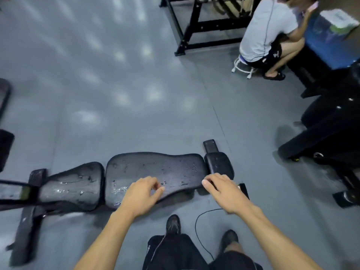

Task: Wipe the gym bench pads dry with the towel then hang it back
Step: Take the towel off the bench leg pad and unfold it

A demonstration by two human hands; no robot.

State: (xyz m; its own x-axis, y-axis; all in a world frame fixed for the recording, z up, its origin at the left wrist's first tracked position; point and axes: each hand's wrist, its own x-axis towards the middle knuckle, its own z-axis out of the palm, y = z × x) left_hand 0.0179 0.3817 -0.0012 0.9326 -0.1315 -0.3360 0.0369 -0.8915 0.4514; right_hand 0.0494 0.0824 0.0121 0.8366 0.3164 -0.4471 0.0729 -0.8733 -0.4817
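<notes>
Item: long pad [155, 172], seat pad [76, 184], both beading with water. Left hand [140, 193] and right hand [224, 191] hovering empty, fingers loosely curled. Towel nowhere showing. Risk: palms smearing droplets; cable [198, 230] snagging feet.

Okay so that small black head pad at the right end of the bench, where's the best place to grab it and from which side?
Probably across the small head pad from above, thumb and fingers on its long edges. It lies flat, narrow enough to span, and the right hand hovers beside it with no grip on anything.
</notes>
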